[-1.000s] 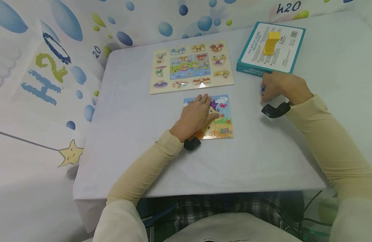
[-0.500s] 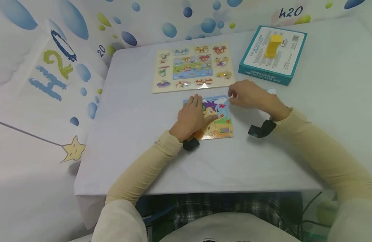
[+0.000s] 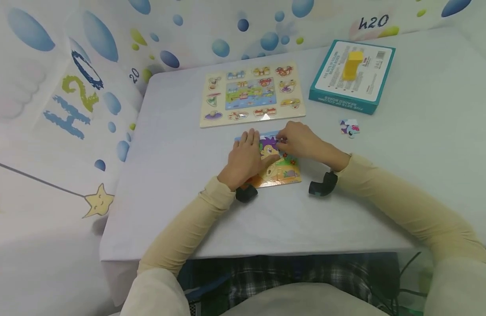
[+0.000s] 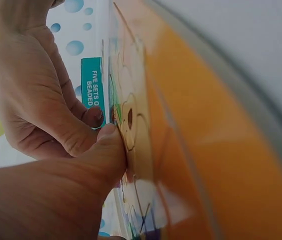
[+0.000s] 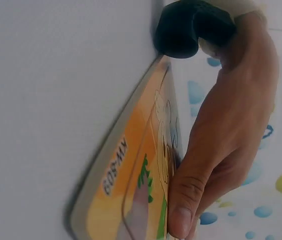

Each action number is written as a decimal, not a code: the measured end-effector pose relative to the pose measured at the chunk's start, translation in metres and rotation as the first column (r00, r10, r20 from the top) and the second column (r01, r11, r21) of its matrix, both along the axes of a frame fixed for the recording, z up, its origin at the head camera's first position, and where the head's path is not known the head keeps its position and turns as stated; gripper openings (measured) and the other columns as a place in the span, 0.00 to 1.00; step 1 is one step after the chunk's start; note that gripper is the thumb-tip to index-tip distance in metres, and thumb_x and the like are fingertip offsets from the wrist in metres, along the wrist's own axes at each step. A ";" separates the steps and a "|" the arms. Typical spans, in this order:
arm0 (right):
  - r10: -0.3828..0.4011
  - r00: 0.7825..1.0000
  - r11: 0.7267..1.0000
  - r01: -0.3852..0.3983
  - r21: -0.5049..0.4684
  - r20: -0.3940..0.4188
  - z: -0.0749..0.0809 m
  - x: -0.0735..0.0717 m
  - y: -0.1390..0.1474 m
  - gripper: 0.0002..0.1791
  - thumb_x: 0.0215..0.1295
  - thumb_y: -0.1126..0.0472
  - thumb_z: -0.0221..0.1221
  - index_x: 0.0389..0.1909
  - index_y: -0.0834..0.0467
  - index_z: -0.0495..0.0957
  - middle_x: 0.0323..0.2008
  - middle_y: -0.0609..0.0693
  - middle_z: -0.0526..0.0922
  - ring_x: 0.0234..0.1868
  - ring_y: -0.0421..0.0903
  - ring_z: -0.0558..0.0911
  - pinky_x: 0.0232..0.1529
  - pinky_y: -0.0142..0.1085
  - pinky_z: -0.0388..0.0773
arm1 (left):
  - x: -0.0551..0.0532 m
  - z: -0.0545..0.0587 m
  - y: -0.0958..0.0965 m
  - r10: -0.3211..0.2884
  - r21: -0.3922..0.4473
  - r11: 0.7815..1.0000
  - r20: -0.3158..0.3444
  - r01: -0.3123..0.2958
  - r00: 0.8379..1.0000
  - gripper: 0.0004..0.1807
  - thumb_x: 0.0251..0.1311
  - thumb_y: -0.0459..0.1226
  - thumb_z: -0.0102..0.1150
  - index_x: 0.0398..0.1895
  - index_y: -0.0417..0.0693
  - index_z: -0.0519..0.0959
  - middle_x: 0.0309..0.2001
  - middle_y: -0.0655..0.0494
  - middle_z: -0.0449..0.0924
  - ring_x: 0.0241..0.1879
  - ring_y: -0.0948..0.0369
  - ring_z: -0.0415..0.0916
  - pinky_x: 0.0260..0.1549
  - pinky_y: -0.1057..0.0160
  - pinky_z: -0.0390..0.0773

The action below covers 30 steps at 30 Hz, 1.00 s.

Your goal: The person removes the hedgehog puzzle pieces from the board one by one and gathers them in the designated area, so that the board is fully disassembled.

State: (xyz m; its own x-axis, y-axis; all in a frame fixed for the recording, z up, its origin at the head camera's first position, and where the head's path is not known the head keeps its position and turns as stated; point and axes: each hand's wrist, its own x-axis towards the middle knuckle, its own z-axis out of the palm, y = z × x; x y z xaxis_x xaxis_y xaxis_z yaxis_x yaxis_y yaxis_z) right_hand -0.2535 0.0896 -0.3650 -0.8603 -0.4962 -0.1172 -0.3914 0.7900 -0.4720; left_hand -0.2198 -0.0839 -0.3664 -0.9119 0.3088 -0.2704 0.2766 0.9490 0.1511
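A small jigsaw puzzle board (image 3: 281,170) with a purple-haired cartoon animal lies on the table. My left hand (image 3: 244,160) rests on its left part, fingers straight, the thumb reaching across the picture; what lies beneath the palm is hidden. Bent fingers and thumb of my right hand (image 3: 304,141) pinch at a puzzle piece near the board's upper right, the piece mostly hidden by the fingertips. In the left wrist view, both thumbs come close together at the board's surface. To the right, loose blue and purple puzzle pieces (image 3: 349,127) lie on the cloth.
Behind the jigsaw lies a larger wooden peg puzzle (image 3: 250,94). A teal box (image 3: 343,102) stands at the back right with a yellow block (image 3: 352,66) on top. The white-covered table (image 3: 167,175) ends near my body.
My right hand has moved left from beside the teal box onto the jigsaw's upper right, uncovering the loose pieces. My left hand stays on the board.
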 end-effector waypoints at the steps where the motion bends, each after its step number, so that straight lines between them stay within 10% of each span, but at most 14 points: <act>1: -0.003 1.000 1.000 0.003 -0.020 0.006 0.000 0.001 -0.001 0.18 0.64 0.59 0.62 0.50 0.66 0.82 0.40 0.60 0.86 0.39 0.52 0.78 0.40 0.43 0.77 | 0.000 0.000 0.000 -0.001 0.000 1.000 0.003 0.001 1.000 0.54 0.65 0.68 0.41 0.77 0.35 0.44 0.78 0.40 0.41 0.77 0.47 0.40 0.74 0.48 0.48; 15: -0.116 0.979 0.983 0.137 -0.119 0.168 -0.005 -0.003 -0.007 0.16 0.66 0.61 0.61 0.49 0.68 0.77 0.45 0.61 0.80 0.42 0.53 0.78 0.44 0.43 0.77 | -0.003 -0.003 -0.001 0.004 0.013 1.000 0.028 -0.004 1.000 0.56 0.63 0.69 0.41 0.77 0.36 0.41 0.78 0.41 0.37 0.77 0.48 0.36 0.74 0.50 0.46; 22: -0.078 0.994 0.992 0.085 -0.090 0.078 -0.010 -0.005 -0.009 0.13 0.67 0.62 0.60 0.46 0.68 0.77 0.43 0.61 0.79 0.45 0.55 0.77 0.49 0.45 0.75 | -0.003 -0.004 -0.004 0.117 -0.027 0.993 0.077 -0.115 0.990 0.64 0.58 0.75 0.35 0.75 0.38 0.24 0.76 0.45 0.14 0.76 0.52 0.18 0.75 0.52 0.31; 30: -0.038 0.999 0.998 0.038 -0.056 0.000 -0.011 -0.006 -0.011 0.10 0.69 0.63 0.58 0.44 0.67 0.78 0.41 0.60 0.79 0.44 0.54 0.76 0.50 0.45 0.74 | -0.005 -0.009 -0.008 0.123 -0.014 0.992 0.065 -0.122 0.990 0.65 0.56 0.76 0.34 0.74 0.39 0.22 0.76 0.46 0.12 0.76 0.52 0.16 0.75 0.52 0.30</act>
